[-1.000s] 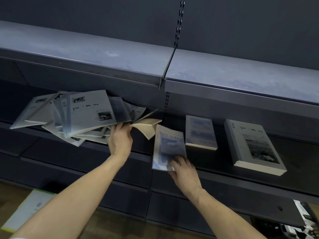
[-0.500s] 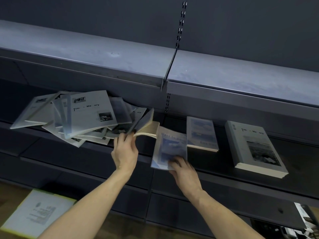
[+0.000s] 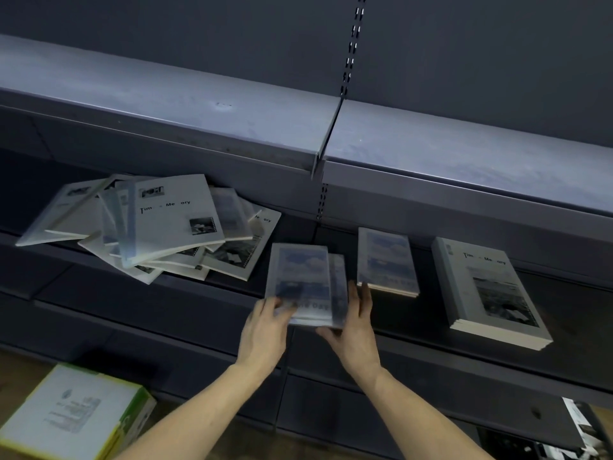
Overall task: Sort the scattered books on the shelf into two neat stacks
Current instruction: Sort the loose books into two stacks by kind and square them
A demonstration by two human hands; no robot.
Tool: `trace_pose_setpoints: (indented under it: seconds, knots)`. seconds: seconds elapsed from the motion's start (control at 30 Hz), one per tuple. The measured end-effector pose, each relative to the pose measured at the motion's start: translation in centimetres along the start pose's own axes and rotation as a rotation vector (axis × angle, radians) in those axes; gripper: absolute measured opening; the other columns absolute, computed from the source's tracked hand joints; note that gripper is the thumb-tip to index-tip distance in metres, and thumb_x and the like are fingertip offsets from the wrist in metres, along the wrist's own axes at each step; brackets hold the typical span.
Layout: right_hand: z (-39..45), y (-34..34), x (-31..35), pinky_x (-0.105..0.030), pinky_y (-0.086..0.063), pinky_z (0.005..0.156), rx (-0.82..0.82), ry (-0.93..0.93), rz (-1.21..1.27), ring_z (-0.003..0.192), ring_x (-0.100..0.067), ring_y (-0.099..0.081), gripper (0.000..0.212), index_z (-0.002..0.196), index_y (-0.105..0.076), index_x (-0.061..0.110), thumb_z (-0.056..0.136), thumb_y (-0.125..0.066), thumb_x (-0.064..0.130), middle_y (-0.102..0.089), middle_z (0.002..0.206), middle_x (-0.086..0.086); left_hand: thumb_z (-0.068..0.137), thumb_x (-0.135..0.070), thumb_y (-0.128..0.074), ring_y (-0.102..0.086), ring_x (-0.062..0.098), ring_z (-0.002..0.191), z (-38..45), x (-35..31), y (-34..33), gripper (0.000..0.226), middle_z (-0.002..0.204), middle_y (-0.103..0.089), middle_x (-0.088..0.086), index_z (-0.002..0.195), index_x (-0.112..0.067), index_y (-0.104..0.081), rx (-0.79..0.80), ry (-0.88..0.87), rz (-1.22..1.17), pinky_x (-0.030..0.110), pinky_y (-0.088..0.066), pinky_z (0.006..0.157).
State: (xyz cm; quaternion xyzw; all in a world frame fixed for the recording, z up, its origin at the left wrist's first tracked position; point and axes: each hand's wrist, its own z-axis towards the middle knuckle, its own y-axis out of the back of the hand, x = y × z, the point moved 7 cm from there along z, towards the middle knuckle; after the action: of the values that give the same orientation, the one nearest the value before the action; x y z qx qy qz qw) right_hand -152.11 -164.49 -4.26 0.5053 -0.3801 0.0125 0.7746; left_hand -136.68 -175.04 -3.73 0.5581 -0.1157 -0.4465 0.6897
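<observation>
A scattered heap of grey books (image 3: 172, 227) lies on the left of the dark shelf (image 3: 424, 313). At the shelf's front edge two small blue-covered books (image 3: 303, 280) lie one on the other, blurred by motion. My left hand (image 3: 265, 330) grips their near-left corner. My right hand (image 3: 355, 323) holds their right side and near edge. To the right stands a neat stack of small blue books (image 3: 386, 262), and further right a neat stack of large grey books (image 3: 487, 290).
An upper shelf (image 3: 199, 104) overhangs the books. Below the working shelf run more dark shelf fronts. A white and yellow-green box (image 3: 73, 413) stands on the wooden floor at the lower left. Printed items (image 3: 583, 429) show at the lower right.
My left hand left the heap with a small blue book and laid it on the one under my right hand. Both hands now hold the pair together.
</observation>
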Motion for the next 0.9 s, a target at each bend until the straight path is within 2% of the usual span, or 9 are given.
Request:
trace_pose_setpoints:
  seconds: [0.1,0.23,0.37,0.5,0.6,0.67,0.73,0.8,0.9]
  knots:
    - [0.3,-0.1,0.4,-0.037,-0.059,0.084,0.027,0.065,-0.070,0.133,-0.032,-0.046,0.116,0.155,0.000,0.028,0.074,-0.081,0.041,0.002,0.161,-0.009,0.079,-0.028,-0.077,-0.043,0.027,0.123,-0.1,0.7,-0.6,0.045,0.131,-0.045,0.007,0.122,-0.027,-0.061,0.059,0.085,-0.107,0.038,-0.058,0.074]
    - [1.0,-1.0,1.3,-0.040,-0.055,0.091,0.066,0.048,-0.119,0.136,-0.036,-0.039,0.112,0.154,0.001,0.030,0.076,-0.078,0.044,0.006,0.161,-0.009,0.083,-0.041,-0.072,-0.023,0.030,0.139,0.4,0.6,-1.7,0.079,0.153,-0.014,0.015,0.145,-0.021,-0.028,0.245,0.301,-0.105,0.036,-0.050,0.093]
    - [1.3,-1.5,1.7,-0.039,-0.040,0.109,0.113,-0.025,-0.094,0.145,-0.032,-0.020,0.106,0.155,-0.005,0.029,0.078,-0.078,0.037,0.004,0.162,-0.005,0.082,-0.036,-0.073,-0.033,0.030,0.127,1.1,-2.2,-2.1,0.075,0.146,-0.018,0.014,0.143,-0.029,-0.030,0.350,0.239,0.034,0.036,-0.049,0.093]
    - [1.6,-1.0,2.1,-0.039,-0.035,0.113,0.088,0.011,-0.110,0.138,-0.027,-0.028,0.083,0.146,-0.038,0.026,0.076,-0.080,0.034,-0.027,0.154,-0.003,0.083,-0.024,-0.070,-0.037,0.031,0.120,2.4,-2.8,-2.3,0.066,0.136,-0.024,0.014,0.138,-0.026,-0.034,0.339,0.284,0.039,0.037,-0.053,0.084]
    - [1.3,-1.1,2.2,-0.031,-0.041,0.107,0.086,-0.052,-0.063,0.131,-0.020,-0.038,0.080,0.144,-0.040,0.025,0.075,-0.080,0.034,-0.032,0.150,-0.001,0.084,-0.021,-0.068,-0.036,0.032,0.120,3.3,-1.9,-2.4,0.069,0.136,-0.025,0.016,0.142,-0.024,-0.031,0.323,0.326,0.067,0.036,-0.053,0.081]
    - [0.6,-1.2,2.6,-0.028,-0.047,0.098,0.044,-0.064,-0.137,0.122,-0.021,-0.048,0.064,0.137,-0.049,0.021,0.080,-0.076,0.029,-0.044,0.139,-0.003,0.084,-0.026,-0.070,-0.035,0.033,0.123,3.3,-1.8,-2.7,0.075,0.140,-0.022,0.018,0.145,-0.025,-0.027,0.351,0.310,0.095,0.035,-0.053,0.082]
    - [-0.2,-1.0,3.0,-0.033,-0.053,0.086,-0.020,-0.036,-0.285,0.107,-0.026,-0.057,0.048,0.121,-0.060,0.018,0.077,-0.077,0.024,-0.055,0.121,-0.007,0.083,-0.030,-0.072,-0.036,0.034,0.124,3.1,-1.8,-2.7,0.079,0.142,-0.022,0.018,0.146,-0.025,-0.025,0.370,0.274,0.124,0.035,-0.053,0.081]
    - [-0.8,-1.0,2.8,-0.039,-0.054,0.079,-0.043,-0.029,-0.399,0.094,-0.029,-0.058,0.050,0.109,-0.063,0.017,0.065,-0.083,0.024,-0.057,0.107,-0.009,0.082,-0.031,-0.073,-0.040,0.032,0.119,3.1,-1.7,-2.4,0.077,0.138,-0.027,0.016,0.144,-0.024,-0.028,0.365,0.243,0.139,0.035,-0.053,0.078]
    - [-0.9,-0.8,1.6,-0.044,-0.055,0.078,-0.054,-0.076,-0.460,0.092,-0.032,-0.057,0.066,0.114,-0.059,0.018,0.055,-0.088,0.027,-0.055,0.105,-0.013,0.079,-0.033,-0.075,-0.044,0.029,0.114,3.1,-1.8,-2.4,0.074,0.130,-0.033,0.011,0.140,-0.024,-0.033,0.379,0.186,0.153,0.036,-0.052,0.077]
